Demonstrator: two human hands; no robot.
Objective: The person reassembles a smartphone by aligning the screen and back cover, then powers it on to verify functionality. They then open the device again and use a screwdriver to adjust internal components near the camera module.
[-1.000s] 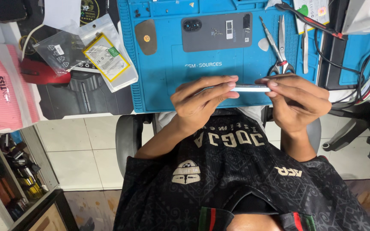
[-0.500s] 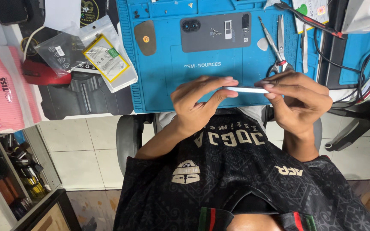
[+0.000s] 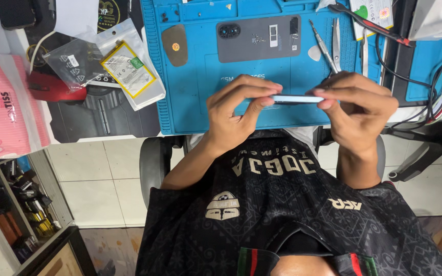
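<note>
Both my hands hold a thin light-blue phone edge-on, level, just above the front part of the blue work mat. My left hand pinches its left end between fingertips and thumb. My right hand grips the right end the same way, fingers arched over the top. On the mat behind the hands a grey phone back cover lies flat with its camera cut-out to the left.
A brown oval pad, a screwdriver and tweezers lie on the mat. To the left lie a bagged battery, a red mouse and a pink packet. Cables run at the right. A shelf stands lower left.
Both hands and the phone have shifted slightly away from my body over the mat. My left fingers have closed in more tightly on the phone's left end.
</note>
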